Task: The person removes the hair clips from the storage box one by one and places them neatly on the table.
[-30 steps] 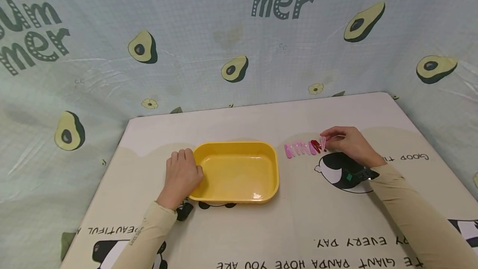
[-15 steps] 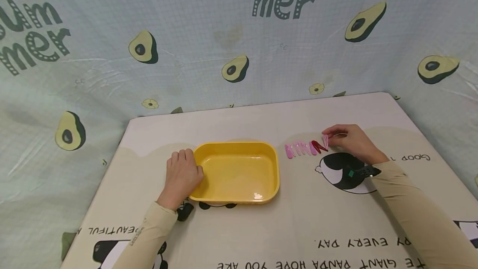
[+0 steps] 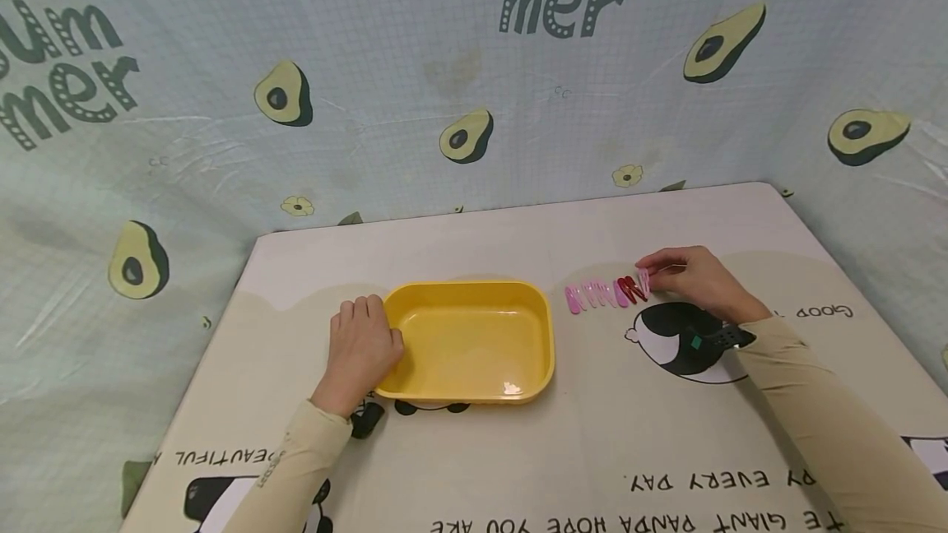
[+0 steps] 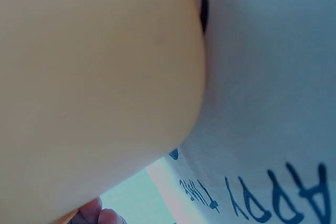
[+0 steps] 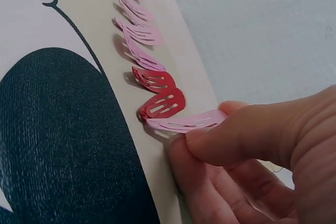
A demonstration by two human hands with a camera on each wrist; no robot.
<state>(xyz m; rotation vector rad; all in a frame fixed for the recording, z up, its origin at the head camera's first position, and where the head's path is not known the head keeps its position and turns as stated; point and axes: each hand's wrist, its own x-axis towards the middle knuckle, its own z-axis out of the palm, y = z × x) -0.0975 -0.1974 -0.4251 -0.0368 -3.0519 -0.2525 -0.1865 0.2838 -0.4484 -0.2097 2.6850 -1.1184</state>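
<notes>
My left hand (image 3: 363, 344) grips the left rim of a shallow yellow tray (image 3: 470, 352), its thumb over the inner side. In the left wrist view a large, blurred tan shape hides most of the tray, and only some fingertips (image 4: 109, 216) show at the bottom. To the tray's right, my right hand (image 3: 699, 282) pinches a pink snap hair clip (image 5: 184, 123) between thumb and finger. The clip's narrow end meets a red hair clip (image 5: 168, 103). A second red clip (image 5: 156, 78) and several pink clips (image 5: 140, 56) continue the row.
The tabletop cover (image 3: 592, 426) bears panda drawings and lettering. A black-and-white panda print (image 3: 677, 344) lies just below the clips. Behind the table's far edge hangs a pale cloth (image 3: 385, 163) with avocado prints.
My right hand shifted slightly right with the pink clip, then came back left, bringing it against the red clips. Both red clips now show more plainly. The left hand and tray stay put.
</notes>
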